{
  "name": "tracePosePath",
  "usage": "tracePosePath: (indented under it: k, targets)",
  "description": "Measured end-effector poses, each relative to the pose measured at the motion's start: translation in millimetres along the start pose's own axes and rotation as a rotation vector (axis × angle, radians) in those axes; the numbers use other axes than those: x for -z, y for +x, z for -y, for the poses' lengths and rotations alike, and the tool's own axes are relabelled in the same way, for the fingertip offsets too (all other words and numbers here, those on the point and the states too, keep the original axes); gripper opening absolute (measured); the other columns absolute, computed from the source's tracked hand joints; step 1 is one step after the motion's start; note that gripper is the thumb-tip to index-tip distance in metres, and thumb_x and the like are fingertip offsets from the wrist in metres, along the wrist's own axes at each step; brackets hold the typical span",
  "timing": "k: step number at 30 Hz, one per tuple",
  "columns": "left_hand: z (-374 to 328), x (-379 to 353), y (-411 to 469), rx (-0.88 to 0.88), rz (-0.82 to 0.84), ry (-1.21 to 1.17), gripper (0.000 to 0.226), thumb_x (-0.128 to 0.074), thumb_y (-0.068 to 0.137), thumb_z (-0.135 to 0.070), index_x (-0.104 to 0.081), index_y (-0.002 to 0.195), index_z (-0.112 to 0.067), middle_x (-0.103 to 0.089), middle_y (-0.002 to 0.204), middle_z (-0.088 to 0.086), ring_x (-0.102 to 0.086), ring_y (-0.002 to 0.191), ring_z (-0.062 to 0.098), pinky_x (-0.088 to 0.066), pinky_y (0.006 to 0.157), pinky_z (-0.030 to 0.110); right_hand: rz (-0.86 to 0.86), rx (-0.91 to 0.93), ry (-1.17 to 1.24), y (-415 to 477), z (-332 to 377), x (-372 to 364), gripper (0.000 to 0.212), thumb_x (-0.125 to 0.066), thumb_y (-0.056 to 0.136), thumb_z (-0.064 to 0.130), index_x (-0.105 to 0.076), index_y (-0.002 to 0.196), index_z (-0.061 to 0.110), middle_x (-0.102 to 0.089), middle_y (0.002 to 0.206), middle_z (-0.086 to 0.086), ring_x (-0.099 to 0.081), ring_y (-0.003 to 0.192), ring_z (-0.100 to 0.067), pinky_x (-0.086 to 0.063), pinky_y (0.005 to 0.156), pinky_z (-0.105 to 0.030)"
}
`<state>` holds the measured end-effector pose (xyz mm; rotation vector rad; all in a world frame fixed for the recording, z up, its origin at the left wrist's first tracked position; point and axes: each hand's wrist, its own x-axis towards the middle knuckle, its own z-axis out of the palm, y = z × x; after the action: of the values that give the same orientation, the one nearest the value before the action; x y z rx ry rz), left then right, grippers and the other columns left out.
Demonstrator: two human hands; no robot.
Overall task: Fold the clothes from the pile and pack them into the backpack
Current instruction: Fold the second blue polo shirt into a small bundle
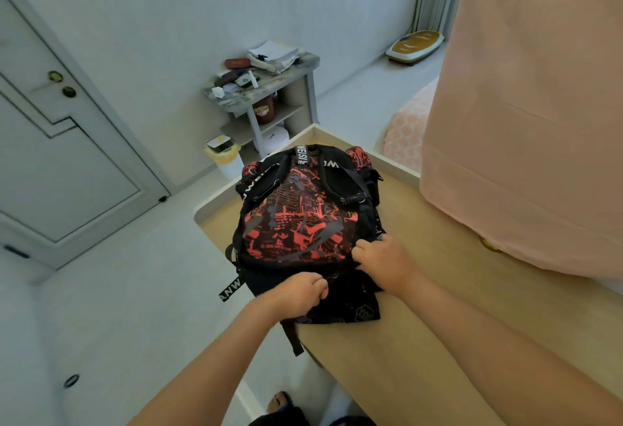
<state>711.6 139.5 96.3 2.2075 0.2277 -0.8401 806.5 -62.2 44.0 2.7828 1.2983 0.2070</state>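
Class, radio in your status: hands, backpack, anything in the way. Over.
Left hand grips backpack near end; right hand grips its edge. Backpack lies on tan surface. No clothes in view; nothing blocks hands.

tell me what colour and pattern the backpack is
Black backpack with a red-orange graphic print, seen in the head view.

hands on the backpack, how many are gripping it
2. The left hand grips the backpack at its near black edge; the right hand pinches its fabric just beyond, toward the right side. Whether either holds a zipper pull is hidden.
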Motion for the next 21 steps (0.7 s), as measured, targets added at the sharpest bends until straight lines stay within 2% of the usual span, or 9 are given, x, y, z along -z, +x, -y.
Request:
tracePosePath:
  k: [3,5,6,9,12,14,16,18,21]
  targets:
    - [41.7,42.5,-17.1,0.042,-0.107,0.185,0.026,-0.043,0.092,-0.030,-0.049,0.068,-0.019,-0.048,0.066,-0.002,-0.044,0.060,0.015,-0.036,0.059,0.030,0.078,-0.121,-0.051,-5.5,-8.0,3.3,0.044,-0.095,0.042,0.028,-0.061,0.069,0.023,-0.054,0.068,0.004,-0.057,0.048,-0.019,-0.033,0.050,-0.029]
    - [57.8,56.3,-25.7,0.048,-0.129,0.214,0.034,-0.047,0.093,-0.042,-0.057,0.070,-0.019,-0.054,0.068,-0.003,-0.051,0.063,0.014,-0.043,0.061,0.031,0.097,-0.257,-0.048,-4.5,-4.1,14.2,0.036,-0.084,0.047,0.024,-0.061,0.074,0.022,-0.055,0.076,0.002,-0.058,0.065,-0.022,-0.038,0.057,-0.033]
    - [58.8,56.9,-26.0,0.031,-0.112,0.230,0.037,-0.048,0.095,-0.047,-0.061,0.073,-0.020,-0.057,0.070,-0.003,-0.053,0.064,0.014,-0.045,0.063,0.031,0.066,-0.264,0.004,-3.0,0.8,18.6,0.032,-0.074,0.053,0.026,-0.061,0.082,0.020,-0.054,0.086,0.000,-0.056,0.077,-0.025,-0.041,0.067,-0.036]
    - [53.7,52.5,-22.1,-0.040,-0.095,0.241,0.038,-0.048,0.096,-0.046,-0.062,0.073,-0.020,-0.059,0.072,-0.001,-0.055,0.065,0.014,-0.047,0.067,0.033,-0.043,0.002,0.262,8.9,33.6,34.5,0.046,-0.057,0.063,0.035,-0.053,0.106,0.018,-0.045,0.106,0.001,-0.044,0.095,-0.020,-0.038,0.085,-0.033]
    - [52.8,49.9,-18.1,-0.094,-0.075,0.181,0.035,-0.050,0.095,-0.042,-0.063,0.069,-0.022,-0.058,0.069,-0.002,-0.053,0.063,0.015,-0.045,0.065,0.032,0.040,0.147,0.227,30.1,80.7,38.1,0.056,-0.060,0.075,0.058,-0.051,0.116,0.021,-0.050,0.108,0.004,-0.046,0.097,-0.016,-0.039,0.087,-0.032]
    - [60.4,52.5,-20.1,-0.094,-0.066,0.173,0.034,-0.050,0.096,-0.040,-0.061,0.070,-0.022,-0.056,0.067,-0.002,-0.050,0.059,0.015,-0.043,0.059,0.029,0.112,0.133,0.146,43.8,95.9,35.6,0.051,-0.067,0.079,0.056,-0.055,0.113,0.019,-0.057,0.107,0.001,-0.054,0.098,-0.021,-0.042,0.087,-0.036]
    - [81.1,64.4,-22.1,-0.088,-0.071,0.199,0.034,-0.049,0.096,-0.040,-0.056,0.069,-0.022,-0.054,0.067,-0.002,-0.049,0.058,0.014,-0.042,0.057,0.028,0.142,0.119,0.116,48.7,96.4,36.5,0.035,-0.068,0.084,0.046,-0.062,0.106,0.020,-0.061,0.103,0.000,-0.059,0.098,-0.024,-0.043,0.086,-0.038]
    - [108.7,84.5,-21.6,-0.069,-0.099,0.251,0.035,-0.046,0.097,-0.043,-0.055,0.071,-0.023,-0.056,0.072,-0.003,-0.054,0.067,0.015,-0.044,0.065,0.032,0.156,0.104,0.118,47.9,88.5,43.3,0.024,-0.066,0.087,0.042,-0.067,0.100,0.023,-0.063,0.100,0.003,-0.061,0.097,-0.023,-0.043,0.086,-0.038]
    - [131.0,106.7,-16.3,-0.054,-0.153,0.350,0.034,-0.041,0.100,-0.046,-0.060,0.082,-0.025,-0.064,0.088,-0.002,-0.060,0.084,0.016,-0.047,0.077,0.035,0.293,0.001,0.079,46.9,84.5,54.9,0.021,-0.061,0.091,0.042,-0.067,0.103,0.026,-0.060,0.106,0.006,-0.057,0.103,-0.020,-0.038,0.089,-0.037]
